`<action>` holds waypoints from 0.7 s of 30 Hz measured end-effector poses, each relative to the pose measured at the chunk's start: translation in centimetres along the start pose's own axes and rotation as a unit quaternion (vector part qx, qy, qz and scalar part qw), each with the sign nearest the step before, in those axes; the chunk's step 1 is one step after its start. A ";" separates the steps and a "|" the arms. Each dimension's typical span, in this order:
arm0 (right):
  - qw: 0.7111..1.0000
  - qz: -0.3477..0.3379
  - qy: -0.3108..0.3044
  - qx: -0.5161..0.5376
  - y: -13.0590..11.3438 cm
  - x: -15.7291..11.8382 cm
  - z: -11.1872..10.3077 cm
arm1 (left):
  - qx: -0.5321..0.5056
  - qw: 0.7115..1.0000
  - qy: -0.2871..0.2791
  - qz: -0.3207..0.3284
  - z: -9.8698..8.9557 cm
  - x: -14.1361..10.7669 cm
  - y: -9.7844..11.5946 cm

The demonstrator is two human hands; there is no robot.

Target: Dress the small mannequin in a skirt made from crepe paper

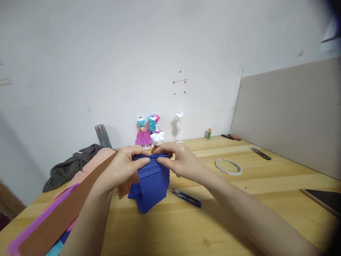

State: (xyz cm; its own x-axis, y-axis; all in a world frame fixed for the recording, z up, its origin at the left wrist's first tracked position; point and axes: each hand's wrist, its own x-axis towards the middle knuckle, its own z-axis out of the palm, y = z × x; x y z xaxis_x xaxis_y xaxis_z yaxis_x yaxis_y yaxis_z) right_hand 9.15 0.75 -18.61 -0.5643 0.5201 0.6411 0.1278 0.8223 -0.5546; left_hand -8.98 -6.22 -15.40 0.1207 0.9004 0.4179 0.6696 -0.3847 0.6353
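The left hand (127, 161) and the right hand (183, 160) face each other, each pinching the top edge of the blue paper (154, 181) between thumb and fingers. Both grips are narrow, closed on folds along that edge. The paper is held up in front of the person above the table (149, 234), its lower part hanging loose.

Blue snips (190, 200) lie just beside it, to its right; any lettering on their handle is too small to read. Farther right lie a pale ring (229, 167) and black snips (260, 153). Toward the wall stands a green cylinder (209, 133); whether its coloured band bears print cannot be made out. A grey bottle (102, 137) is likewise too blurred to read. Behind the hands stands a white bust (157, 137), near a pink-skirted form (143, 137). Brown sheet (64, 206) and purple sheet (42, 220) lie at left.
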 end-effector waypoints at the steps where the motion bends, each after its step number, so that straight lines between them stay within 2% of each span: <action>1: 1.000 -0.003 0.003 0.000 0.0 0.0 0.0 | -0.007 1.000 -0.001 -0.003 0.0 0.0 0.0; 8: 0.999 -0.002 0.037 -0.004 0.0 0.1 0.3 | -0.081 0.996 -0.003 -0.044 0.3 0.3 -0.5; 14: 0.996 0.022 0.077 0.032 0.5 0.3 0.7 | -0.125 0.991 -0.037 -0.032 0.7 0.5 -1.7; 21: 0.991 0.034 0.103 0.077 1.3 0.5 1.2 | -0.117 0.992 -0.025 -0.030 0.9 0.5 -1.3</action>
State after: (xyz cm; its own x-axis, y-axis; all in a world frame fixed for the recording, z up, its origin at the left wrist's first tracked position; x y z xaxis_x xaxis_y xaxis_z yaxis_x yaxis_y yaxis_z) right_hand 8.02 1.82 -19.66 -0.3790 0.6226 0.6846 0.0257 0.7466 -0.6647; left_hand -9.13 -5.03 -16.62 0.1254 0.9296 0.3466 0.4889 -0.3619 0.7937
